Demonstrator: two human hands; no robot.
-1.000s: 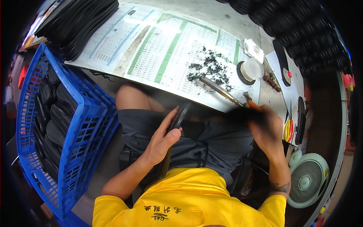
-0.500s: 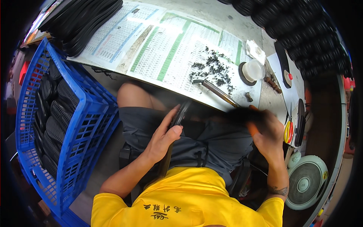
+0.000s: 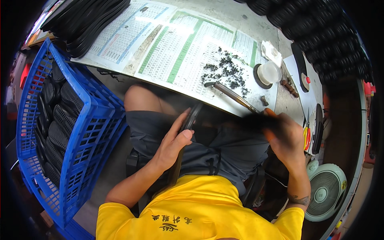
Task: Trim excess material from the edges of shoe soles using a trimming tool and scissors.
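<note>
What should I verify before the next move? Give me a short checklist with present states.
1. Dark piece held by the left hand: ok.
2. Right hand has a sure grip: cannot tell; a dark blur hides what it holds.
3. Scissors well clear of the right hand: not ok, they lie close beside it.
4. Printed sheets free of black scraps: not ok, scraps are scattered there.
5. Fan switched off: cannot tell.
</note>
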